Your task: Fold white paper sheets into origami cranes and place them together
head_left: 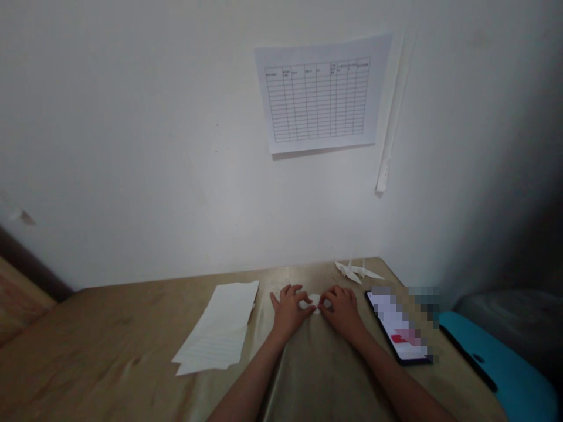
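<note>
A small piece of white paper [315,300] lies between my hands on the tabletop, partly hidden by the fingers. My left hand [290,308] pinches its left edge with thumb and index finger, the other fingers spread. At the opposite edge, my right hand [342,308] has thumb and index finger closed on the same paper, with its remaining fingers curled. Just beyond my right hand stand folded white paper cranes [352,272], their wings pointing outward.
Left of my hands is a stack of white paper sheets [220,328]. A phone [411,351] with a lit, partly blurred screen lies to the right. Past the brown table's [123,351] right edge sits a turquoise object [497,357]. A printed chart [321,99] hangs on the wall behind.
</note>
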Demonstrator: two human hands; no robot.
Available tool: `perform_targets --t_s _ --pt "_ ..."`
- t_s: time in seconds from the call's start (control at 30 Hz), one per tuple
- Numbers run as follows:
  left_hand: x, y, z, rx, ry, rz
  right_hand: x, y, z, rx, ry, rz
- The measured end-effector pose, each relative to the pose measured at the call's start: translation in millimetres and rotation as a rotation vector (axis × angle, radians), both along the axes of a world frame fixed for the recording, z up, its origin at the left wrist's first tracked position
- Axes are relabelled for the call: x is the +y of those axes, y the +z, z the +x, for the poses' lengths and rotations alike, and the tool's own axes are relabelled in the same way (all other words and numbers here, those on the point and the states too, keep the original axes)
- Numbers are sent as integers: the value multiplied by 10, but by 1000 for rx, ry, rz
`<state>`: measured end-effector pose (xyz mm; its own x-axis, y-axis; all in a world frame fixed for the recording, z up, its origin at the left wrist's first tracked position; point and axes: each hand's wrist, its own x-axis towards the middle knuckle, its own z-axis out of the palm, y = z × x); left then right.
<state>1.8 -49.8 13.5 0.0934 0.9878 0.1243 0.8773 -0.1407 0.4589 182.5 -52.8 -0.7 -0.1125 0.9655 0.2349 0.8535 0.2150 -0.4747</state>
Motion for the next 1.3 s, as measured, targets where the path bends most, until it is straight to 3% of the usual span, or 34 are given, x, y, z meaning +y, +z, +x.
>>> perform_targets --t_s 0.2,0.47,0.97,1.3 --pt "30 0 -39 -20 3 -27 42 11 -2 -6 -22 -54" --pt "76 55 -192 -58 -43 -111 78 17 110 54 47 -125" --pt "-30 88 -201 38 -101 -68 47 -67 214 49 52 -47" --pt "-83 21 -53 32 70 86 -38 11 121 -7 -13 -58"
